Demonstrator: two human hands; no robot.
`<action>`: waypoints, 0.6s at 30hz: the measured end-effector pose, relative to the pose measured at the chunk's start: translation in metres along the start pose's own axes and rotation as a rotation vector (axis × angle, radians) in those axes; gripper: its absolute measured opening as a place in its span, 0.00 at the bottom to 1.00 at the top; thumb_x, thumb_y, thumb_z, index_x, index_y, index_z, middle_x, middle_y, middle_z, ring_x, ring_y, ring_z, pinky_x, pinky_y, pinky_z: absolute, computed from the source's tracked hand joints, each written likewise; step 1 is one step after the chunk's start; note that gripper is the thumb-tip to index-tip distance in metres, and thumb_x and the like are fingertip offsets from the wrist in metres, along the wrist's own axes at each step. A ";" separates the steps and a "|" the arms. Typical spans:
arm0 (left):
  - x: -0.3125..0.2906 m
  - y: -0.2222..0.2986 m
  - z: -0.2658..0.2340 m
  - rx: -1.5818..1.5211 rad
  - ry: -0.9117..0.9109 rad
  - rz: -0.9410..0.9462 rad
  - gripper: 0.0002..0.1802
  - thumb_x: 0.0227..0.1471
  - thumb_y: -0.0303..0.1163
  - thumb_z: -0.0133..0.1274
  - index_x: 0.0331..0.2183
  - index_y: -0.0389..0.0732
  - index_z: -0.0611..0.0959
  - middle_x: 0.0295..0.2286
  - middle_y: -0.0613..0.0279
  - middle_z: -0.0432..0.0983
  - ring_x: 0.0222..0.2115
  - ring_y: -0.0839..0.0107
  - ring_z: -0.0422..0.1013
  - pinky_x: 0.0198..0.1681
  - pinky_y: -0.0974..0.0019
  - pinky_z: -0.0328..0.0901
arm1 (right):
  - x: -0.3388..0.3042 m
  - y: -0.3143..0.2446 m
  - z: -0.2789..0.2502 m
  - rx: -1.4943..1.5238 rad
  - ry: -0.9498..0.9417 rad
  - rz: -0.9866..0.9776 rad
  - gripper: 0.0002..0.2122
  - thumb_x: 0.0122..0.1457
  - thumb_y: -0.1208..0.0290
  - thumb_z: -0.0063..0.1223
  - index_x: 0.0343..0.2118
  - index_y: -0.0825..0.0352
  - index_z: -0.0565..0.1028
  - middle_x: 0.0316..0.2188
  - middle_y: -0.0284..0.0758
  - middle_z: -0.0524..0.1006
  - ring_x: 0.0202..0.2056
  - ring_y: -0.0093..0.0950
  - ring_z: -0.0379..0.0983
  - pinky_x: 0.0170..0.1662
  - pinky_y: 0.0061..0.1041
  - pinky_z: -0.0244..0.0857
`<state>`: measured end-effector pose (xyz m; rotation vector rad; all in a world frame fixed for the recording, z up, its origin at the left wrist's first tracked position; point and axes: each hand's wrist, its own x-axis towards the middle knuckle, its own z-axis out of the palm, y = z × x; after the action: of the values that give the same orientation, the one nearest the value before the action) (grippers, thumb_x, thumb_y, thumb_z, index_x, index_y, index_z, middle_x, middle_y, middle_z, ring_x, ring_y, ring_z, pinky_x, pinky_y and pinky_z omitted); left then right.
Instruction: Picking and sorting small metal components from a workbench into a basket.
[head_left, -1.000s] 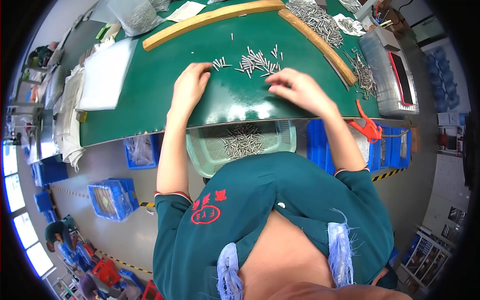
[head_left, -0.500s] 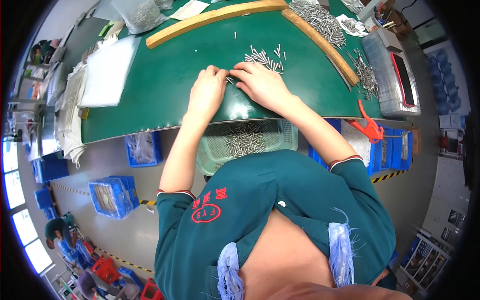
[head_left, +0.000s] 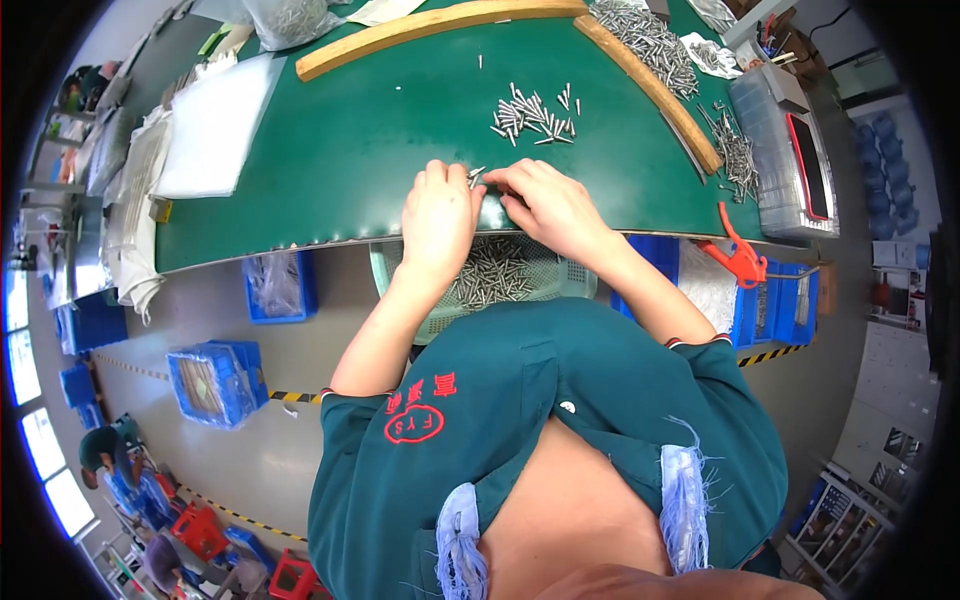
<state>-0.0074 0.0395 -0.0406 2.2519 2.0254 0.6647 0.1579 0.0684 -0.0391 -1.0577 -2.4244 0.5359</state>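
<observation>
Green basket (head_left: 578,278) sits under the desk (head_left: 350,150) edge, metal pins (head_left: 492,275) inside; our left forearm blocks part of it. Blue bin (head_left: 309,285) left of it holds clear plastic (head_left: 272,280). Loose pins (head_left: 476,177) are at our left hand (head_left: 438,215), fingers curled; right hand (head_left: 552,208) has index out to them. Can't tell if either pinches. Small pile (head_left: 533,117) beyond, wooden strips (head_left: 440,31) behind.

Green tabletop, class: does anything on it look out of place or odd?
One small metal part sits alone near the long wooden bar, apart from the loose cluster. A tiny white speck also looks stray, too small to identify.
</observation>
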 end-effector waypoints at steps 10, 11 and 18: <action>-0.005 0.004 -0.008 -0.124 -0.154 0.032 0.10 0.47 0.30 0.51 0.35 0.39 0.77 0.29 0.56 0.70 0.33 0.59 0.69 0.36 0.60 0.66 | -0.005 0.002 0.001 -0.033 0.102 0.035 0.15 0.47 0.67 0.57 0.39 0.63 0.72 0.38 0.33 0.69 0.39 0.31 0.68 0.39 0.29 0.66; -0.006 0.004 -0.008 -0.128 -0.144 0.046 0.10 0.46 0.30 0.52 0.34 0.40 0.77 0.29 0.57 0.70 0.33 0.59 0.69 0.36 0.60 0.65 | -0.005 0.003 0.001 -0.083 0.108 0.005 0.15 0.46 0.67 0.58 0.38 0.63 0.73 0.36 0.31 0.70 0.39 0.30 0.68 0.39 0.29 0.66; -0.001 0.004 0.001 -0.149 -0.080 0.095 0.09 0.45 0.31 0.54 0.32 0.42 0.77 0.28 0.59 0.69 0.33 0.61 0.69 0.35 0.60 0.65 | -0.011 0.013 -0.003 -0.064 0.103 0.010 0.12 0.46 0.66 0.58 0.34 0.62 0.73 0.33 0.30 0.71 0.35 0.29 0.69 0.37 0.28 0.67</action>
<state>-0.0036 0.0377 -0.0403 2.2617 1.7807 0.6947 0.1741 0.0689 -0.0460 -1.0973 -2.3609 0.3992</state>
